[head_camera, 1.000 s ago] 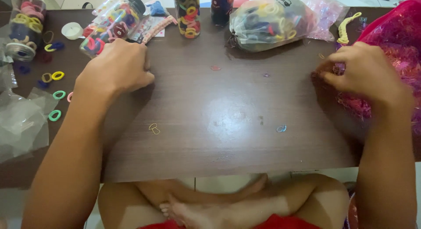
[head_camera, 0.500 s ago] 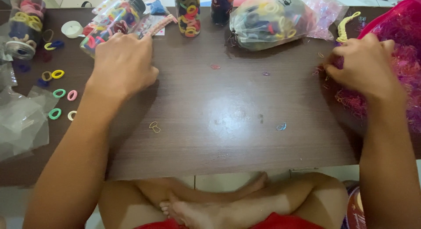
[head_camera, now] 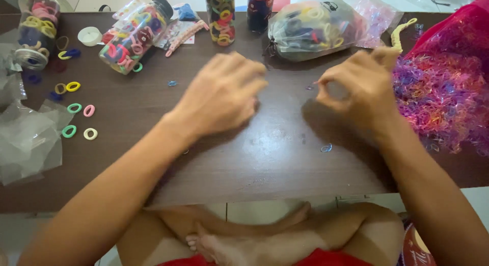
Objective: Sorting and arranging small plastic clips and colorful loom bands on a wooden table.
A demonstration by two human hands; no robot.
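Head view over a dark wooden worktop (head_camera: 265, 159); left hand (head_camera: 221, 95) hovers at centre, fingers loosely curled, grasping nothing visible; right hand (head_camera: 359, 90) pinches thumb to forefinger, though whether a tiny elastic lies between them cannot be told; a heap of small coloured elastics (head_camera: 443, 92) lies just beside it at right; a clear bag of hair ties (head_camera: 310, 29) sits behind; one loose band (head_camera: 326, 148) lies near the right wrist.

Single head-worn view, looking steeply down and forward from close above the dark brown counter (head_camera: 127, 159), its far edge at the top, the person's crossed legs below.
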